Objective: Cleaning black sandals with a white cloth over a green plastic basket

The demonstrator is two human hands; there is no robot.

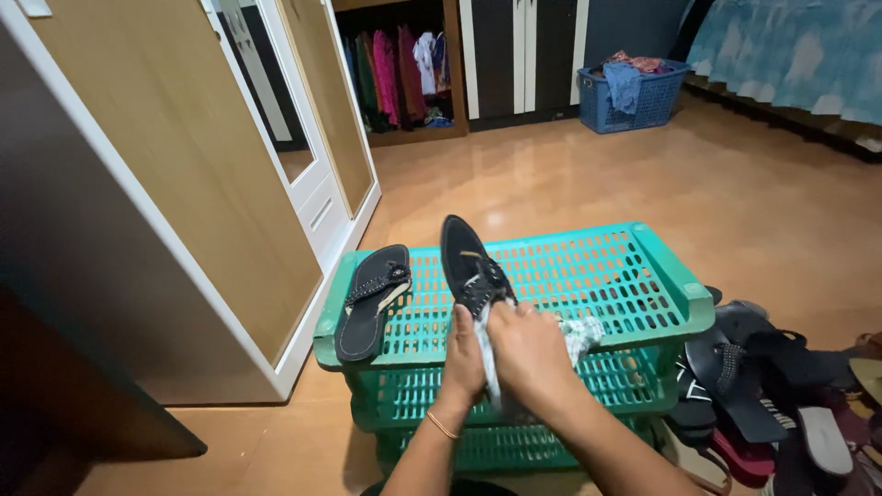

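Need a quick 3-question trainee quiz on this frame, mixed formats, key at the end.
1. True or false: the loose sandal lies on the top tier of the green rack.
2. What does the right hand press against the held sandal?
A. brush B. patterned cloth C. sponge
3. Which hand wears the bangle?

Key: 1 true; 2 B; 3 left.

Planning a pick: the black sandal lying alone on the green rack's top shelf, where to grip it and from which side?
Probably the heel end of the black sandal: it overhangs the front edge of the green rack, so a grip from the near side can pinch the flat sole there, clear of the studded strap.
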